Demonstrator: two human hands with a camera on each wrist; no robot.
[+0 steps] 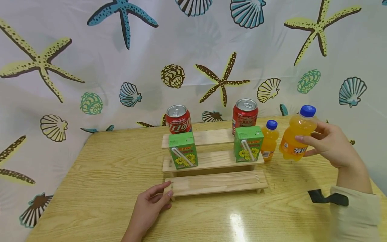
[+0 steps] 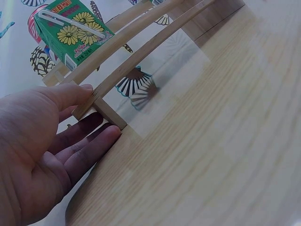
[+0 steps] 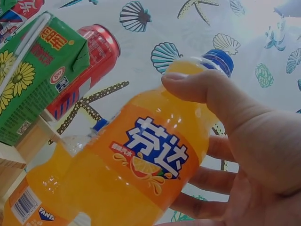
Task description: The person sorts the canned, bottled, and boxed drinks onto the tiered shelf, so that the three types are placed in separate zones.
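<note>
My right hand [image 1: 337,144] grips an orange Fanta bottle [image 1: 292,136] with a blue cap, thumb on the near side and fingers behind. In the right wrist view the bottle's label [image 3: 153,153] faces the camera and the bottle leans. A second orange soda bottle [image 1: 269,141] stands just left of it, beside a three-step wooden rack [image 1: 211,183]. At the rack's lowest board, my left hand [image 1: 151,205] holds the left end, thumb on top and fingers at the side and below, close to the leg [image 2: 110,114].
Two green drink cartons with straws, the left [image 1: 182,151] and the right [image 1: 248,144], stand on the middle step. Behind them are two red cola cans, left [image 1: 179,123] and right [image 1: 245,116], at the top step. A patterned cloth [image 1: 145,67] hangs behind the wooden table [image 1: 115,168].
</note>
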